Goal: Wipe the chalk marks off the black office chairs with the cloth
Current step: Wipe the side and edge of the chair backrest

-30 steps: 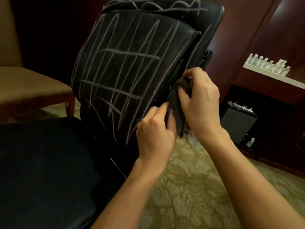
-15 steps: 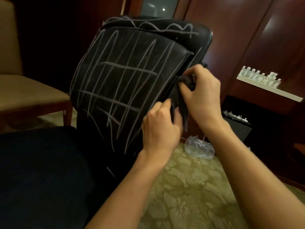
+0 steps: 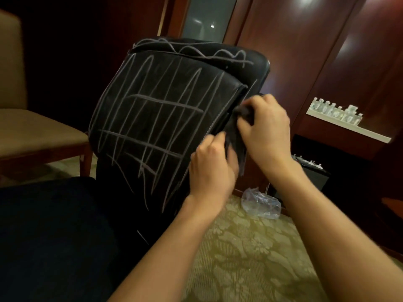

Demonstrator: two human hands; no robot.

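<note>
Right now we hold the dark cloth (image 3: pixel 236 138) at the chair back's (image 3: pixel 165 118) right edge, hanging long axis vertical, tail down. Left hand (image 3: pixel 210 171) pinches its lower part, right hand (image 3: pixel 265 129) curls round the top. Chalk marks (image 3: pixel 152 127) cover the backrest.

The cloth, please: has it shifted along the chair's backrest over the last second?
No. The cloth sits at the same right edge of the backrest, pinched between the left hand and right hand; only the camera tilted.
</note>
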